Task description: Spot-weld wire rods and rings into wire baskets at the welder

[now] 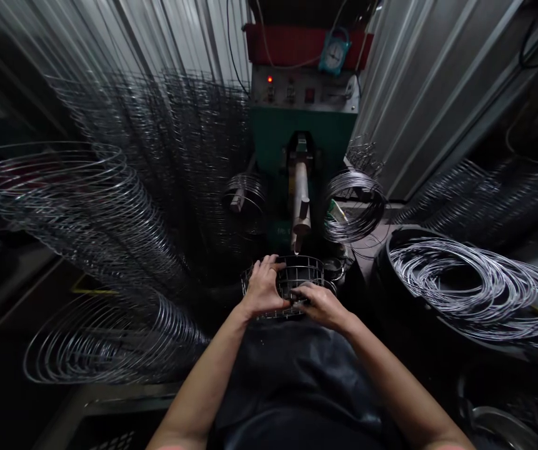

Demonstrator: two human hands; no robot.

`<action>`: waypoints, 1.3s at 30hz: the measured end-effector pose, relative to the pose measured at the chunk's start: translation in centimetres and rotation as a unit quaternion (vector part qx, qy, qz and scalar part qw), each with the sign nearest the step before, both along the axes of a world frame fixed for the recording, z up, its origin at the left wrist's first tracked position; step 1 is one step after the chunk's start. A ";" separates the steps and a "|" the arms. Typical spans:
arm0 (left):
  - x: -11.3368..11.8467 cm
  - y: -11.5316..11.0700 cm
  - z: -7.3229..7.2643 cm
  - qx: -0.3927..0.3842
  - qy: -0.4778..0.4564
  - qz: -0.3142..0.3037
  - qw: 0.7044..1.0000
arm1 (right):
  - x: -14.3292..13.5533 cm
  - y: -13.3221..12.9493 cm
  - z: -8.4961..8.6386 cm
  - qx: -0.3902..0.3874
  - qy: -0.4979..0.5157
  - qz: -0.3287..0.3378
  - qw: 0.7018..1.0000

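A round wire basket [302, 270] with a grid of thin metal bars sits in front of me, below the tip of a machine's metal arm [300, 194]. My left hand [263, 289] grips its left side, fingers over the far part and thumb stretched toward the near edge. At the near right edge, my right hand [321, 304] is closed, thumb and fingers pinching the basket's wires; the exact grip point is dark and partly hidden. A black apron [297, 369] covers my lap just below the basket.
The green machine [269, 134] carries a panel with a lit red lamp [270, 79] and a blue clock [335, 51]. Stacked wire rings [109, 212] rise at left. A wire coil [355, 209] hangs right of the arm; a black tub [385, 275] holds loose wire hoops [479, 287].
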State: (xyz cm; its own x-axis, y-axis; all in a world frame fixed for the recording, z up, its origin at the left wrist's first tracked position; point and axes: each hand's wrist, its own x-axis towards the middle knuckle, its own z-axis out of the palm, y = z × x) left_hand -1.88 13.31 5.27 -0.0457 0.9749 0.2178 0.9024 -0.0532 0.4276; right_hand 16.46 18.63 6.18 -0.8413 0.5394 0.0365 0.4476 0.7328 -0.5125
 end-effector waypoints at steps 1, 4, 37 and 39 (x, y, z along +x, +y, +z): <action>0.0 0.2 -0.1 -0.009 -0.004 -0.002 1.000 | 0.3 0.1 0.0 0.003 -0.001 0.007 1.000; 0.2 0.8 -0.3 -0.033 -0.010 -0.010 0.999 | 0.6 0.5 -0.2 0.011 -0.010 0.007 1.000; -1.9 7.7 -0.1 -0.016 -0.058 0.051 0.997 | -0.6 3.2 -1.8 -0.035 0.220 -0.217 0.950; -2.1 8.3 -0.1 -0.016 -0.062 0.062 0.996 | 0.4 2.4 -2.1 -0.156 0.238 -0.238 0.929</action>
State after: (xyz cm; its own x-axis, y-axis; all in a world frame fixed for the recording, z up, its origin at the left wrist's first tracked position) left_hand -3.94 21.62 5.14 -0.1905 0.9666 0.1714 0.8409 0.0706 0.5365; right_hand 16.84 21.03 4.04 -0.4329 0.8931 0.1224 0.3519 0.2925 -0.8892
